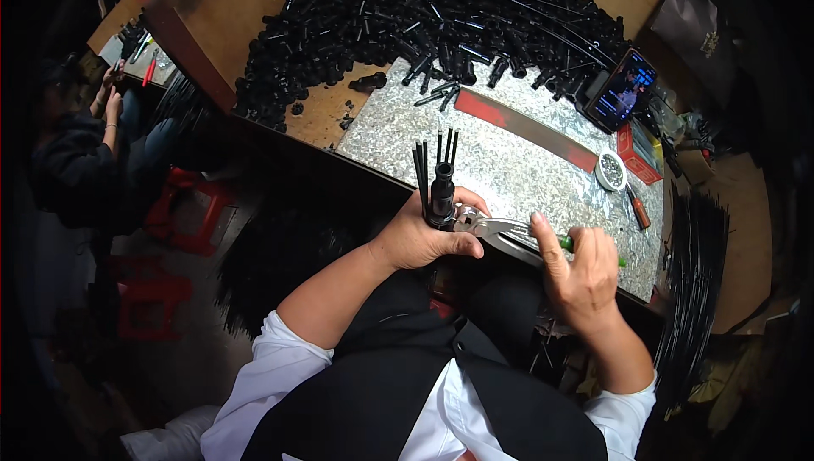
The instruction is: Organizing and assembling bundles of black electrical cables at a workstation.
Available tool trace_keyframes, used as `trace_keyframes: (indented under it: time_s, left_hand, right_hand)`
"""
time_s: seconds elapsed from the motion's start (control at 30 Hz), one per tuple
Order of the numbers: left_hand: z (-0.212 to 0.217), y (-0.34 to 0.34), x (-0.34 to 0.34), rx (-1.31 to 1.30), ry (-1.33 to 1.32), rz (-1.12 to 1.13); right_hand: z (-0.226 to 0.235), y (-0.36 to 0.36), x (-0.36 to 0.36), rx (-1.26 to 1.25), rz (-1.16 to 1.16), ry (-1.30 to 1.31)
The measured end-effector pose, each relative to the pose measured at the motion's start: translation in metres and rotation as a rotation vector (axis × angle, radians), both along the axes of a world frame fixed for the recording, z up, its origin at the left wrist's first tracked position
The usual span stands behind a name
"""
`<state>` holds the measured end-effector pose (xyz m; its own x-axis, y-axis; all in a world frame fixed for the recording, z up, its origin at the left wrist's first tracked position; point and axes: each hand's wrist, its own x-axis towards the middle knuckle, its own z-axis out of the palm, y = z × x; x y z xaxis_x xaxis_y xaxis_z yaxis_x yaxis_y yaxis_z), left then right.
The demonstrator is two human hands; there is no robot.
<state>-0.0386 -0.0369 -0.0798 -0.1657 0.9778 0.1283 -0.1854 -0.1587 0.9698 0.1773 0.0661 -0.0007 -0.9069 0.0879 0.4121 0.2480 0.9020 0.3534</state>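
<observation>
My left hand (411, 234) is closed around a black tubular plastic part (443, 192) with a stepped neck, held upright over the table's near edge. Several thin black rods (420, 164) stand up beside it. In my right hand (587, 273) is a pair of pliers (502, 228) with metal jaws and green handles, its index finger stretched along the tool. The jaws reach the lower side of the black part, near my left thumb. My left palm hides the part's lower end, and what the jaws grip cannot be made out.
A big heap of black tubular parts (407, 20) covers the table's far side. On the mottled tabletop (509, 169) lie a red-and-grey bar (526, 130), a white bowl (610, 171) of small pieces and a screwdriver (638, 209). A phone (623, 92) stands far right. Another person (85, 147) works at left.
</observation>
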Motion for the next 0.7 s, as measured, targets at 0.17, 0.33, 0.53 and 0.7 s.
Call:
trace_keyframes:
  time_s: [0.17,0.33,0.53,0.7]
  left_hand:
    - [0.002,-0.001,0.002,-0.068,0.024,0.041]
    - [0.004,0.001,0.007,-0.028,0.083,0.112]
    - [0.006,0.001,0.011,-0.055,0.049,0.126]
    - [0.005,0.003,0.015,-0.069,0.064,0.132]
  right_hand:
    - [0.005,0.006,-0.005,-0.209,-0.005,-0.081]
    - [-0.004,-0.003,-0.002,-0.448,-0.046,-0.076]
    - [-0.010,-0.002,0.000,-0.422,-0.061,-0.063]
    - [-0.012,-0.002,0.002,-0.349,-0.059,-0.036]
